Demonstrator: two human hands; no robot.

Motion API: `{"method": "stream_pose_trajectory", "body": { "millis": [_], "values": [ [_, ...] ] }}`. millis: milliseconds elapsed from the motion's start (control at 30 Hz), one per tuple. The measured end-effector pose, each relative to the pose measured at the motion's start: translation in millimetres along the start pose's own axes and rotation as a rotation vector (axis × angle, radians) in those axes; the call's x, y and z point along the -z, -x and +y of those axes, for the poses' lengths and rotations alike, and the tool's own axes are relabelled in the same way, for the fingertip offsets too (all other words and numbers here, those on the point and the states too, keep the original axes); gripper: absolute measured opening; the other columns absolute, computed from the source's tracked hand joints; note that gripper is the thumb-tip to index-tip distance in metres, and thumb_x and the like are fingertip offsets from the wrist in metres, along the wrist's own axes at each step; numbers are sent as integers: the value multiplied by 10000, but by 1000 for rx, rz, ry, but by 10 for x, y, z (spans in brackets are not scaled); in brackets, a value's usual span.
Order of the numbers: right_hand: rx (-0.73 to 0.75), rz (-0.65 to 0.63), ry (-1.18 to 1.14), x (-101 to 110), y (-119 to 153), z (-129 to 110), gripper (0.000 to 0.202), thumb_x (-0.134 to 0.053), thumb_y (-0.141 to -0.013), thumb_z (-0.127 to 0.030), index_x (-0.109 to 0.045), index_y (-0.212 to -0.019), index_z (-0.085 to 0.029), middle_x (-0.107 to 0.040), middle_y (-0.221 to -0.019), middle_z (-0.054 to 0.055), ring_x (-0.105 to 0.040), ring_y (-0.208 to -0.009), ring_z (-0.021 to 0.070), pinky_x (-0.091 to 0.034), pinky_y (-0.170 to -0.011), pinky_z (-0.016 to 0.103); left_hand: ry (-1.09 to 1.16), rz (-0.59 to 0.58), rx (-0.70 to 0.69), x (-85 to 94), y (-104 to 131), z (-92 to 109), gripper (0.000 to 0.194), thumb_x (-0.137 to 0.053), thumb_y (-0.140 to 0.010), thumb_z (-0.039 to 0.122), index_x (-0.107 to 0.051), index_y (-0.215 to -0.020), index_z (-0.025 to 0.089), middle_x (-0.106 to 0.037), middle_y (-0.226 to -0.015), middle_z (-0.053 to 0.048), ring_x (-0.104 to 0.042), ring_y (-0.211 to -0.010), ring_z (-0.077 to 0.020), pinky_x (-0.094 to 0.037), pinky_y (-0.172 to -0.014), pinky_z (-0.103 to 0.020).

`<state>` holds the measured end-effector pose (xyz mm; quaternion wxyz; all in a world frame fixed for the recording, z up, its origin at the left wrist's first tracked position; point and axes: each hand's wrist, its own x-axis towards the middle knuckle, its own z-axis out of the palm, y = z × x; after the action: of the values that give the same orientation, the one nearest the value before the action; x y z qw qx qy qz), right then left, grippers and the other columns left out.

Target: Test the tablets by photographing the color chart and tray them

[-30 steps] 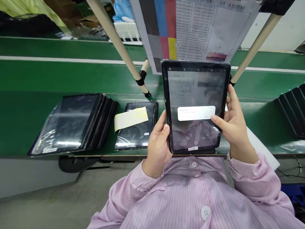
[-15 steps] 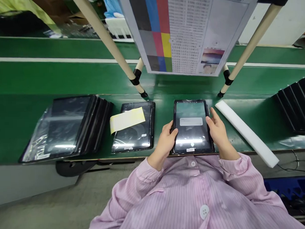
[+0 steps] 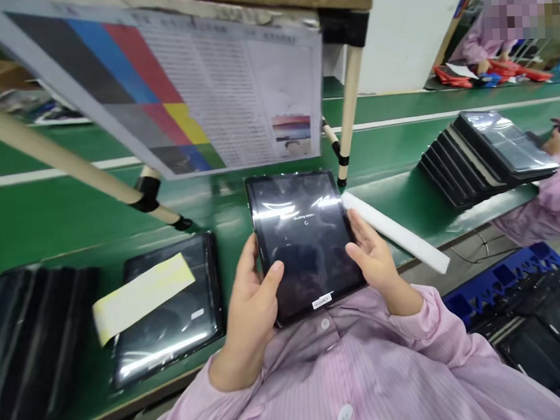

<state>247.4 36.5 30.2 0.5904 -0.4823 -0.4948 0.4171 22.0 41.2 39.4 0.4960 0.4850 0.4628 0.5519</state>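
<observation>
"While the left hand (image 3: 251,309) grips one side of the tablet (image 3: 304,252), what does the right hand (image 3: 378,262) do?"

"It holds the opposite side, thumb at the front border. The left thumb lies over the front too. Both hands are closed on the tablet's edges."

"Where is the tablet, then?"

"Just in front of the striped pink shirt (image 3: 359,360), by the near edge of the green bench (image 3: 427,220). I can't tell whether it touches the bench. Its dark screen reads 'Shutting down...', and a small white label (image 3: 322,301) sits at the bottom."

"What's around it?"

"On the left, a second tablet (image 3: 174,324) with a yellow-and-white paper strip (image 3: 145,297) across it, then a blurred row of dark slabs (image 3: 41,341). On the right, a white bar (image 3: 395,230) lies slantwise, one end past the bench edge."

"And farther off?"

"A printed chart (image 3: 239,89) with colour blocks hangs by cream-coloured pipes (image 3: 351,103). Off right, a leaning stack of tablets (image 3: 480,160) stands near a co-worker's hand (image 3: 557,143). Lower down, there's a blue crate (image 3: 507,272)."
</observation>
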Motion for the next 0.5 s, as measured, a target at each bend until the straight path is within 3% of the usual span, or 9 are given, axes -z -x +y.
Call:
{"method": "stream_pose_trajectory", "body": {
  "millis": [133,267,333,400,500],
  "values": [
    [116,238,-286,155,167,-300,738,-746,-883,-537,-472,-1536,-326,-550,-1560,74,-519,-1470,269,-447,-1251,536,170,-33,-25,-475,-110,451,584,-705,-972,337,-506,-1520,361,-525,-1602,-10,-489,-1500,-261,-403,-1271,-418],
    [150,618,-387,147,308,-470,623,-721,-874,-534,-562,-1425,-290,-696,-1365,78,-668,-1293,295,-485,-1203,599,185,-105,-230,-1250,-105,538,695,-653,-1015,397,-325,-1623,324,-356,-1715,-33,-304,-1611,-251,-204,-1353,-421],
    [180,816,-362,288,259,-618,543,-745,-863,-453,-616,-1351,-252,-733,-1288,66,-713,-1209,287,-491,-1200,597,187,-260,-266,-1582,-91,534,736,-659,-1009,416,-302,-1639,288,-288,-1747,-55,-226,-1638,-273,-153,-1360,-441],
    [265,976,-352,636,112,-815,428,-762,-844,-381,-692,-1223,-193,-757,-1232,68,-738,-1149,288,-527,-1172,567,199,-488,-272,-1758,-109,551,715,-673,-998,410,-356,-1626,283,-339,-1727,-74,-291,-1615,-306,-203,-1347,-484],
    [428,992,-393,1504,-262,-1134,182,-679,-858,-239,-774,-980,-142,-768,-1208,79,-717,-1204,305,-562,-1126,453,102,-771,-372,-1670,-196,587,600,-629,-1019,352,-444,-1589,315,-544,-1594,-79,-485,-1503,-313,-313,-1298,-533]
  ]
}}
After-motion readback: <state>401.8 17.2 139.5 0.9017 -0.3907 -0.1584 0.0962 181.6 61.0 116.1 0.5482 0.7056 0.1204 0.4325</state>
